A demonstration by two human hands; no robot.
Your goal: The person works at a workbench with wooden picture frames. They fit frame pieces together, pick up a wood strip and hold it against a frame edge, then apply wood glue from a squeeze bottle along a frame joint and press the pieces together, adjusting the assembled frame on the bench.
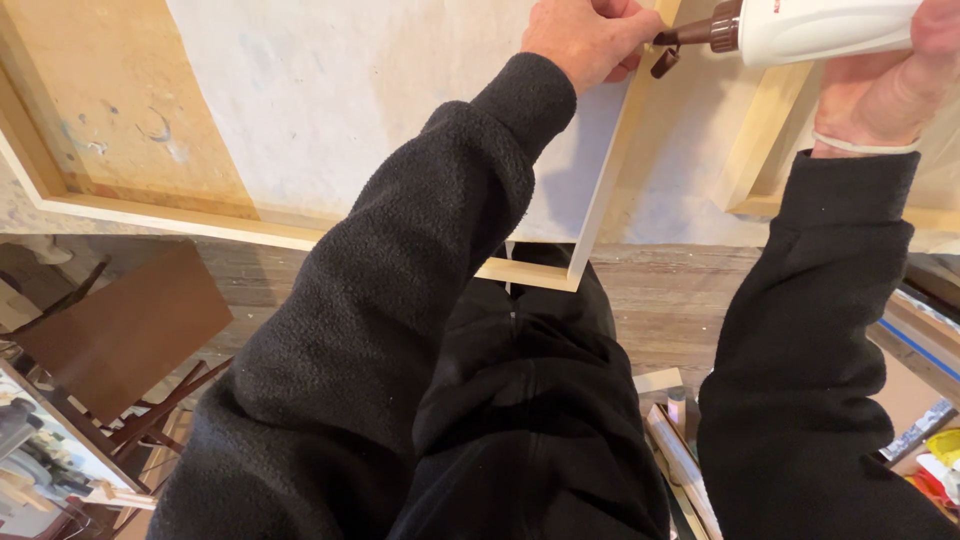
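My left hand (pixel 585 40) grips the upper edge of a thin white-faced wooden frame rail (pixel 610 170) that runs down to a corner at the table's front edge. My right hand (pixel 885 90) holds a white glue bottle (pixel 830 28) tipped sideways, its brown nozzle (pixel 690 38) pointing left and touching the rail right beside my left fingers. A small brown cap hangs under the nozzle. Both arms wear black fleece sleeves.
A large pale board (pixel 330 110) framed in light wood lies on the table. Another light wooden frame (pixel 765 140) sits at the right. Below are a brown folding chair (pixel 120 330), wood floor, and loose strips and clutter (pixel 680 450) at the lower right.
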